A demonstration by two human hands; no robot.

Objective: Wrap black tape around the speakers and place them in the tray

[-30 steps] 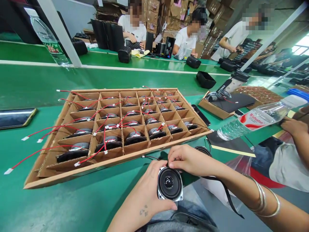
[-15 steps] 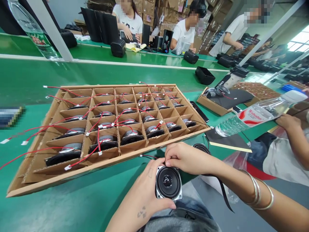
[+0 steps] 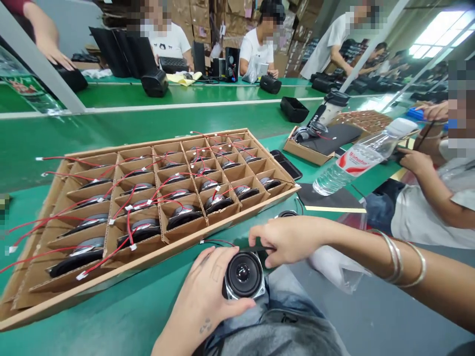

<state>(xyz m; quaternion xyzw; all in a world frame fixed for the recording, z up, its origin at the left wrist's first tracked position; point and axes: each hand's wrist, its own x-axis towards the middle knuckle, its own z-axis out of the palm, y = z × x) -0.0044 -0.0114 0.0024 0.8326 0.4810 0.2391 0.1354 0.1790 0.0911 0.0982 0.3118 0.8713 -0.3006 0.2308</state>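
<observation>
My left hand (image 3: 208, 284) is wrapped round a small square-framed speaker driver (image 3: 243, 274), its black cone and shiny centre dome facing up, just above my lap. My right hand (image 3: 287, 242) is bent over the driver's upper right corner. Its thumb and fingers pinch a thin black strip (image 3: 262, 248) that runs along the driver's top edge; the rest of the strip is hidden. Red and black wires (image 3: 218, 242) with a white plug stick out behind the driver. Another round speaker (image 3: 288, 214) is partly covered by my right forearm.
A divided cardboard tray (image 3: 148, 252) holds several speakers with red wires on the green bench. Beyond its right end are a phone (image 3: 285, 164), a black sheet (image 3: 330, 199), a water bottle (image 3: 358, 160) and a cardboard box lid (image 3: 308, 151). Co-workers sit opposite and at right.
My right hand's fingers have moved from the driver's top edge to its upper right corner. The strip's loose tail no longer hangs below the forearm. The camera view has shifted right.
</observation>
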